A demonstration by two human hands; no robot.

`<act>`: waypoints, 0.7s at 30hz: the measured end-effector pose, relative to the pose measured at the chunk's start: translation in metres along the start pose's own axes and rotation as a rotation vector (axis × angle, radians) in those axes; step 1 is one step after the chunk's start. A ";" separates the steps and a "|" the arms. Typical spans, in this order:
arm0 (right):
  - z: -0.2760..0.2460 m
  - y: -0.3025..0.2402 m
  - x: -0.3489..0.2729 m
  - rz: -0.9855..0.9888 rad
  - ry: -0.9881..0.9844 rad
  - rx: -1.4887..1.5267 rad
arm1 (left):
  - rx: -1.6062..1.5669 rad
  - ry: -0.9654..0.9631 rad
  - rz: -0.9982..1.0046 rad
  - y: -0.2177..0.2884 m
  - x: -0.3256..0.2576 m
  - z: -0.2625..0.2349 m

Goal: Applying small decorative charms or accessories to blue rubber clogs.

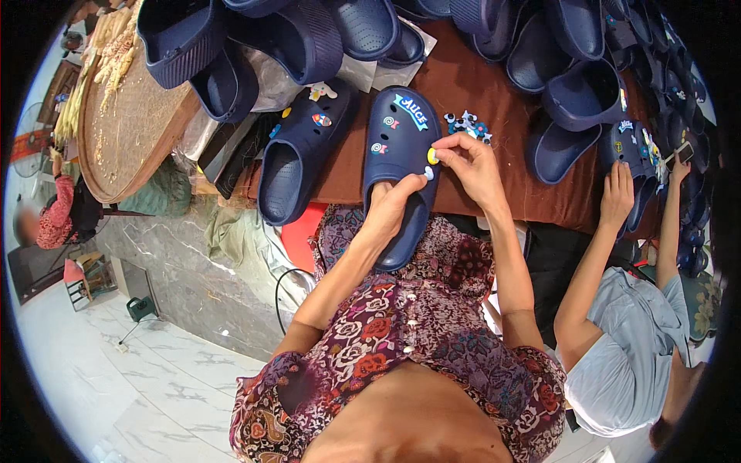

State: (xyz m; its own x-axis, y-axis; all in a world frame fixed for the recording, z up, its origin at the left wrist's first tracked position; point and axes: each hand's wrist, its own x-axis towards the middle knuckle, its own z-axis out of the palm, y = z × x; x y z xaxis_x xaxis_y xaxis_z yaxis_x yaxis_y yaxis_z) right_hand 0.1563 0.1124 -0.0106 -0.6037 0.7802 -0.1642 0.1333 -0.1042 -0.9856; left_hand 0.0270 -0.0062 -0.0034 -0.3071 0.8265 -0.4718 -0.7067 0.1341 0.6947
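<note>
My left hand (386, 210) grips a navy clog (400, 147), its fingers inside the foot opening and its thumb on the outer side near a small pale charm (429, 173). Between thumb and fingertips, my right hand (477, 171) pinches a yellow shoe charm (432, 157) against the clog's right side. A blue lettered banner charm (411, 113) and two candy-shaped charms, one being a pink-and-white swirl (390, 122), sit on the upper. To the left lies another navy clog (309, 147) bearing several charms. Loose charms (468, 126) are heaped just beyond my right hand.
Navy clogs (575, 92) crowd the far side and right of the brown-covered table (463, 73). At far left, a round wooden board (143, 123) carries corn cobs. On the right, a person in a light blue shirt (629, 347) handles decorated clogs (637, 162).
</note>
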 end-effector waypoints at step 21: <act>0.008 -0.003 -0.014 -0.191 0.117 -0.184 | -0.001 -0.018 0.001 0.000 -0.002 0.002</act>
State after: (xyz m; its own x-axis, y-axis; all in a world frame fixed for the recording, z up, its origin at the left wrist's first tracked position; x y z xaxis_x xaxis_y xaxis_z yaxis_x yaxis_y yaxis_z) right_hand 0.1584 0.0968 -0.0055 -0.5381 0.8419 0.0403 0.1729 0.1570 -0.9723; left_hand 0.0287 -0.0062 -0.0011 -0.2960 0.8364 -0.4613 -0.7069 0.1330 0.6947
